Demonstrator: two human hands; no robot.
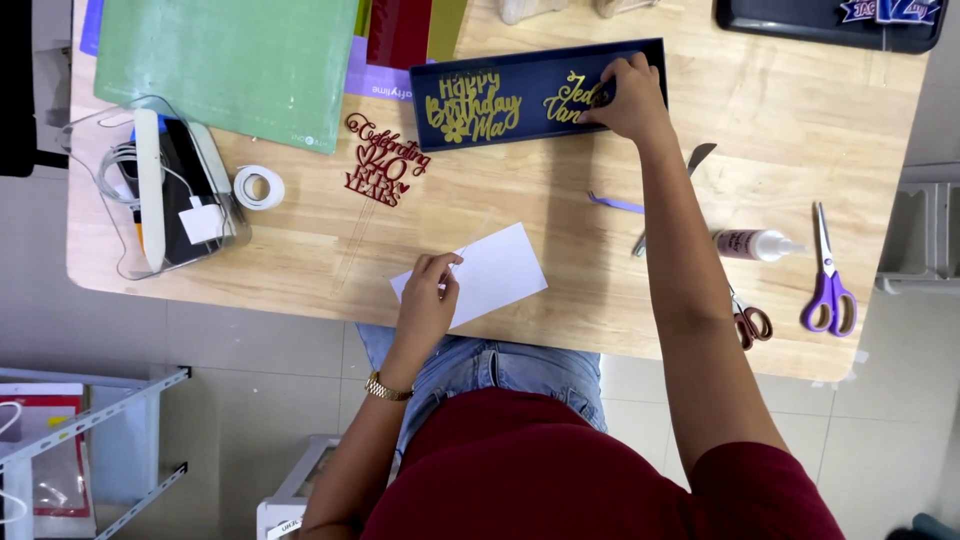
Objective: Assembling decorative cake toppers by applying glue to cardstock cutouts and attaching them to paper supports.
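On the wooden table (560, 200), seen from above:

Right hand: the right hand (630, 95) reaches to the far edge, fingers curled down on the gold cutout (578, 98) at the right end of the navy tray (540, 92); the fingertips press or pinch it, but a firm hold cannot be told.

Left hand: the left hand (428, 300) rests near the table's front edge on the white card (485, 275), thumb and fingers loosely closed, pinching its left end.

Tray: long and dark blue, lying flat at the far side, with a second gold script cutout (470, 108) in its left half.

Red topper (383, 160): flat on the wood, just below the tray's left end, well apart from both hands.

Tape roll (258, 187): white, left of the red topper.

Green mat (225, 65): far left corner, over coloured sheets.

Clear box (150, 190): left edge, holding cables and tools.

Right side: glue bottle (755, 244) on its side, purple scissors (828, 285) beyond it, small brown-handled scissors (748, 320) partly hidden under the right forearm.
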